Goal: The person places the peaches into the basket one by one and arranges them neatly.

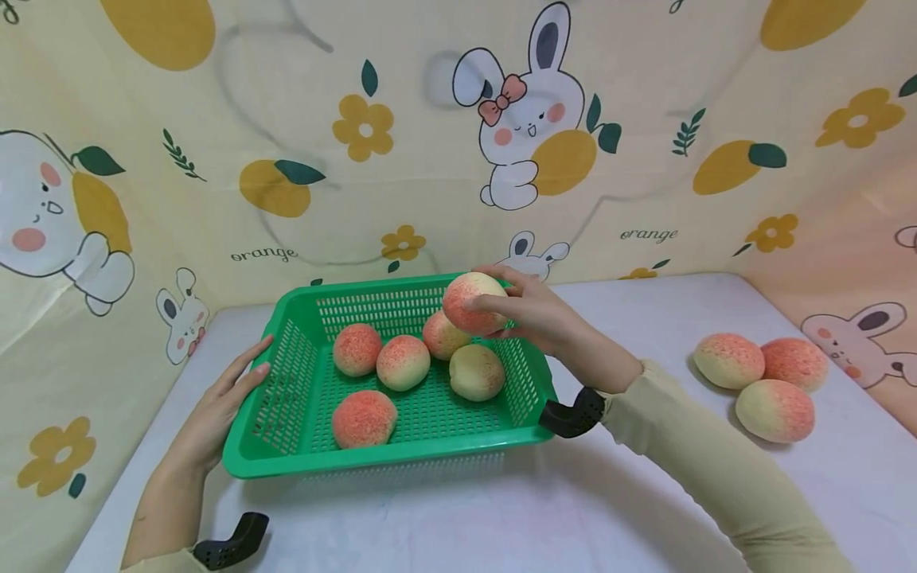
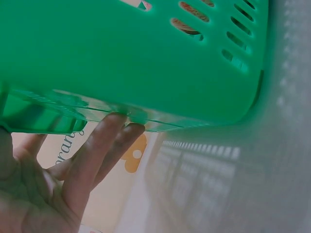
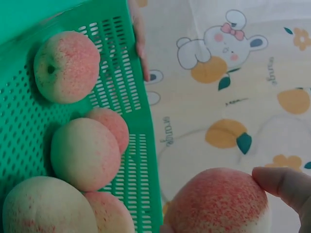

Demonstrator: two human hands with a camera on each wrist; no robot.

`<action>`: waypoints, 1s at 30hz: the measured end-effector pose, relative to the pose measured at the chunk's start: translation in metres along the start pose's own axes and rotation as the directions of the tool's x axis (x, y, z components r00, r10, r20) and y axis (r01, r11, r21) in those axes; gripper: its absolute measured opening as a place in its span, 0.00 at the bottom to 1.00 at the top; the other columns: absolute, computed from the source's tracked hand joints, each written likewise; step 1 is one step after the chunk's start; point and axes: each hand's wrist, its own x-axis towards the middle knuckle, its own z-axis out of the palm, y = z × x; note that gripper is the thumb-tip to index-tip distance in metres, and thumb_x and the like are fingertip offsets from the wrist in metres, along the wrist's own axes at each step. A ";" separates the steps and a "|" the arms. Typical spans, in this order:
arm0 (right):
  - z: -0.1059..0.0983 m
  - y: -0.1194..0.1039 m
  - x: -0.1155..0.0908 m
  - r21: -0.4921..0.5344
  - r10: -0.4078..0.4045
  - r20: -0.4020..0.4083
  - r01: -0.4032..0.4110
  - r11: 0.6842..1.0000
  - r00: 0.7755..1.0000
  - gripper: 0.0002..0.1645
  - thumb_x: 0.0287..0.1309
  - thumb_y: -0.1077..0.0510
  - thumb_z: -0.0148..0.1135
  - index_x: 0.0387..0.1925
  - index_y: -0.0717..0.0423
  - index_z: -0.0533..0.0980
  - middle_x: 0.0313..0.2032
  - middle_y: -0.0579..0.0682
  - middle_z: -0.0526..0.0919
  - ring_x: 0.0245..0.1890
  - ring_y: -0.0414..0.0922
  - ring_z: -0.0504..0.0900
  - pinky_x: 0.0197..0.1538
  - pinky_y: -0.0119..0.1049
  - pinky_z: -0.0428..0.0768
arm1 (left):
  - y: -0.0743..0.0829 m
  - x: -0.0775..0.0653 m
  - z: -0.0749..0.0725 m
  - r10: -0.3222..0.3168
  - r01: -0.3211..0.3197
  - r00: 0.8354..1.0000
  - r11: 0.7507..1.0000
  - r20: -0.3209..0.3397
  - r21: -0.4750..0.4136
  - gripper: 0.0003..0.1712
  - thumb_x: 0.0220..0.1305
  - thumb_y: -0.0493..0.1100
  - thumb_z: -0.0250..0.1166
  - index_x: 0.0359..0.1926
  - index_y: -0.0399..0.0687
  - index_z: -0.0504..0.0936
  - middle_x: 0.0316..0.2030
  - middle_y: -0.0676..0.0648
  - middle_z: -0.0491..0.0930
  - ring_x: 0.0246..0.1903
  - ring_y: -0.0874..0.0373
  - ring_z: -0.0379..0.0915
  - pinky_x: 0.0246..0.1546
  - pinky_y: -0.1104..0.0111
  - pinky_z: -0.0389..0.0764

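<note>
A green plastic basket (image 1: pixel 444 454) with slotted walls stands on the table with several peaches (image 1: pixel 403 363) in it. My left hand (image 1: pixel 218 406) holds its left rim, and the left wrist view shows fingers (image 2: pixel 97 150) against the basket's outer side. Over the basket's back right corner, my right hand (image 1: pixel 533 310) grips a peach (image 1: pixel 473 303) between thumb and fingers. That peach (image 3: pixel 218 204) shows red and speckled in the right wrist view. Just below it are a pinkish peach (image 1: pixel 444 336) and a paler one (image 1: pixel 477 372).
Three more peaches (image 1: pixel 775 411) sit together on the white tabletop (image 1: pixel 645 485) at the right. A printed cloth (image 1: pixel 401 199) with rabbits and oranges hangs behind the table and along its sides. Black wrist bands (image 1: pixel 573 414) are on both arms.
</note>
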 end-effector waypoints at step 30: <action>0.042 0.015 0.027 -0.279 0.169 0.445 -0.043 0.959 0.880 0.33 0.54 0.61 0.67 0.63 0.50 0.70 0.60 0.55 0.68 0.55 0.50 0.70 0.51 0.41 0.79 | -0.002 0.000 0.000 0.007 -0.007 1.000 1.000 -0.001 -0.007 0.33 0.73 0.59 0.48 0.74 0.71 0.50 0.69 0.34 0.49 0.40 0.65 0.79 0.38 0.66 0.84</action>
